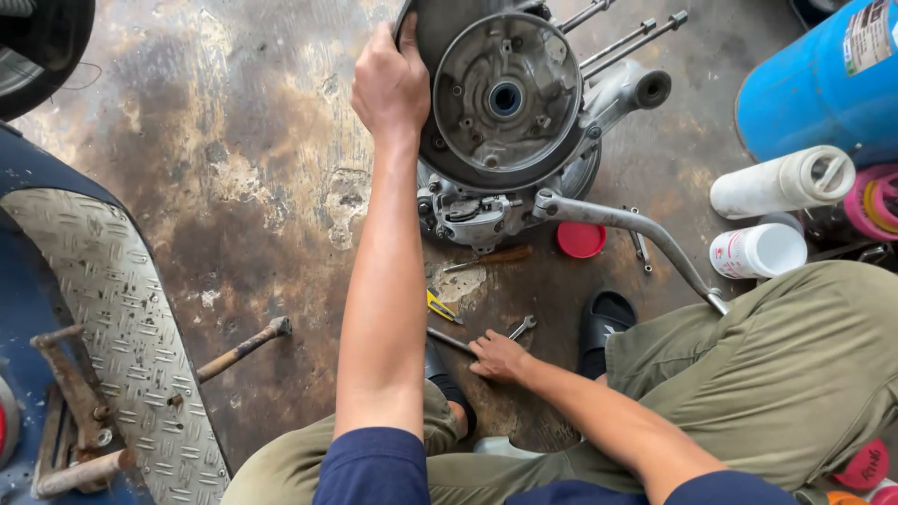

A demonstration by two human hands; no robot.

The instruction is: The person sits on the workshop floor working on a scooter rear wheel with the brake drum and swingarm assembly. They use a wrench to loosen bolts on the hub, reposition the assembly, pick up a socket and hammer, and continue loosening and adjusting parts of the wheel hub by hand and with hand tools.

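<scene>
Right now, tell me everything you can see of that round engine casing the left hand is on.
The engine casing is dull grey metal, grimy, with a round dished face turned up toward the camera, a blue-ringed hole at its hub and small bolt holes around it. Long studs stick out at its upper right, and a bent lever arm runs from its lower edge. It stands on the stained concrete floor. The left hand grips its left rim.

L arm stretched straight out far, left hand (388, 84) knuckles up, fingers (404, 33) curled over & gripping an edge. R arm bent across low & near, right hand (499, 357) palm down, fingers (482, 344) spread flat, pointing left. Both forearms bare, dark blue sleeves.
</scene>
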